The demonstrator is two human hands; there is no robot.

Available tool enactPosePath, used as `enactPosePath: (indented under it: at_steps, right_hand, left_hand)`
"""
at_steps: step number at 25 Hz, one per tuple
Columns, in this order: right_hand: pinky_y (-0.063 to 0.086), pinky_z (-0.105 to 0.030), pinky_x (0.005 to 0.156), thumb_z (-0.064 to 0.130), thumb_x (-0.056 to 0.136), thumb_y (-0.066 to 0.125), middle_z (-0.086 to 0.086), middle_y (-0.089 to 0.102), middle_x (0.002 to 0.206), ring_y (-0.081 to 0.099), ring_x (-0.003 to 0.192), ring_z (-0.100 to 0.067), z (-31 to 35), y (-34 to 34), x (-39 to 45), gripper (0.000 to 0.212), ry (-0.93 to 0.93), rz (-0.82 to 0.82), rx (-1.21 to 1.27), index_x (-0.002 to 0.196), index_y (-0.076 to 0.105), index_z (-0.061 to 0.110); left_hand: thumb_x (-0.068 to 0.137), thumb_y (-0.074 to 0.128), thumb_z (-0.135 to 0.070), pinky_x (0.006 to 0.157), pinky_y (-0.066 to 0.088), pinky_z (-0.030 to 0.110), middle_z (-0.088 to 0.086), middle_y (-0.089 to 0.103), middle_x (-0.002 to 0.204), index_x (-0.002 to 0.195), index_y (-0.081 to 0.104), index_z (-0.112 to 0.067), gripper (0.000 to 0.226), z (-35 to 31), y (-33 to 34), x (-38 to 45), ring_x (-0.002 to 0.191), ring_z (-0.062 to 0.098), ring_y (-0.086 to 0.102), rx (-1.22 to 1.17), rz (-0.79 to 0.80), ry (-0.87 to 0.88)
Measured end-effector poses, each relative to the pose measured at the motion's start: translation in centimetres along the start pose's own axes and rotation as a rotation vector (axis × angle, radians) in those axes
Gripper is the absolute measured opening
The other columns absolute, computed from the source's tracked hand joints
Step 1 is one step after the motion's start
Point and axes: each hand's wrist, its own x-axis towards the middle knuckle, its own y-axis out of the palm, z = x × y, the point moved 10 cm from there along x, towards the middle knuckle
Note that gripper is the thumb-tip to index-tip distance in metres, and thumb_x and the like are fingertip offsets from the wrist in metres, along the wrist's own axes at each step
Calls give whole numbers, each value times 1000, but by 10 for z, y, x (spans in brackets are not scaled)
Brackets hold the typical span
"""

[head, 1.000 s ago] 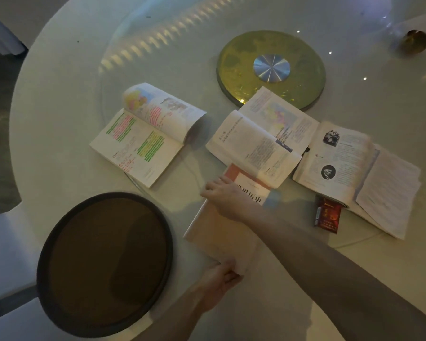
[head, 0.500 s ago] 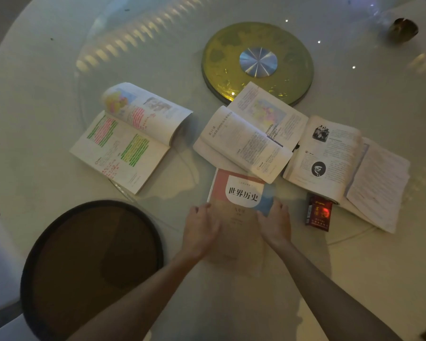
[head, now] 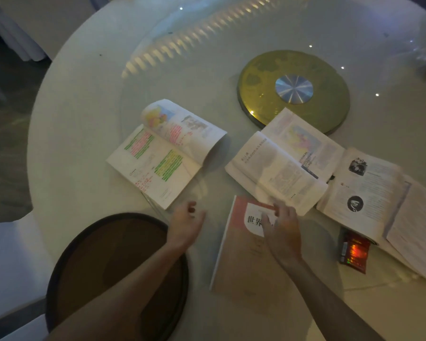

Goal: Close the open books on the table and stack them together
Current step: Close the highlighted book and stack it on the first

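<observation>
A closed pink-covered book (head: 241, 262) lies flat on the round white table (head: 84, 119) in front of me. My right hand (head: 282, 232) hovers over its top edge, fingers spread, close to the near corner of the middle open book (head: 278, 163). My left hand (head: 186, 223) is off the closed book, fingers loosely apart, just below the highlighted open book (head: 162, 156) at the left. A third open book (head: 369, 195) with portraits lies at the right, loose pages beside it.
A dark round tray (head: 96, 267) sits at the near left, under my left forearm. A gold turntable disc (head: 293, 89) is at the table's middle, partly under the middle book. A red packet (head: 353, 252) lies beside the third book.
The pink book was shut and pressed flat with both hands. Now both hands have lifted off it: the left moved left toward the highlighted book, the right moved up toward the middle book.
</observation>
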Motion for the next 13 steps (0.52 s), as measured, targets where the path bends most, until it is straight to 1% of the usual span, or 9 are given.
enactPosePath:
  at_steps: [2,4,6,7,8,10,11,12,13]
  right_hand:
    - [53,-35,87,26,95,70,-5,61,111,60,100,-20,49,29,30,45,-19,144,183,135,60,9]
    - [50,-31,91,29,94,72,-4,65,111,62,104,-19,87,60,59,45,14,281,307,132,63,7]
    - [54,-39,98,34,92,74,-6,67,122,64,113,-21,115,94,84,53,49,358,363,134,62,4]
    - [56,-44,98,36,90,75,-7,66,126,65,115,-24,122,109,93,58,98,382,415,136,60,3]
    - [58,-46,96,35,89,76,-8,66,128,65,117,-27,125,125,101,61,176,403,493,137,59,2]
    - [58,-40,83,29,90,74,-11,69,127,68,116,-30,130,153,111,55,342,447,718,136,60,1]
    - [56,-36,79,24,93,71,-12,72,123,71,109,-28,135,161,113,48,413,466,839,134,62,2]
    - [55,-34,77,20,95,68,-10,75,116,73,100,-25,140,165,113,41,463,476,951,133,63,5]
    - [54,-32,78,19,96,65,-8,75,110,73,94,-22,144,168,112,37,486,475,1012,132,64,10]
  left_hand:
    - [89,69,-31,86,54,35,10,62,123,136,55,-9,53,8,-49,31,105,20,61,-116,-107,-65]
    - [90,70,-27,83,48,31,10,54,133,142,46,-9,60,16,-86,55,113,22,57,-217,-200,-147]
    - [89,72,-24,80,48,30,10,47,138,145,40,-9,66,37,-110,75,118,27,57,-309,-271,-266]
    - [87,74,-24,76,50,30,11,47,137,143,41,-9,67,50,-119,84,117,28,58,-340,-302,-328]
    - [85,76,-26,71,52,30,10,51,135,139,44,-9,65,62,-126,90,114,29,61,-359,-325,-378]
    - [81,79,-28,60,54,25,10,62,129,130,54,-9,58,86,-131,100,104,25,67,-391,-310,-445]
    - [83,77,-26,59,55,25,9,67,123,126,59,-8,50,92,-129,104,99,23,70,-429,-282,-453]
    - [87,74,-22,62,57,27,8,71,119,123,63,-8,41,93,-124,105,94,21,71,-483,-242,-456]
    - [90,71,-19,68,59,30,7,73,116,121,65,-6,34,94,-119,106,93,20,71,-545,-196,-462]
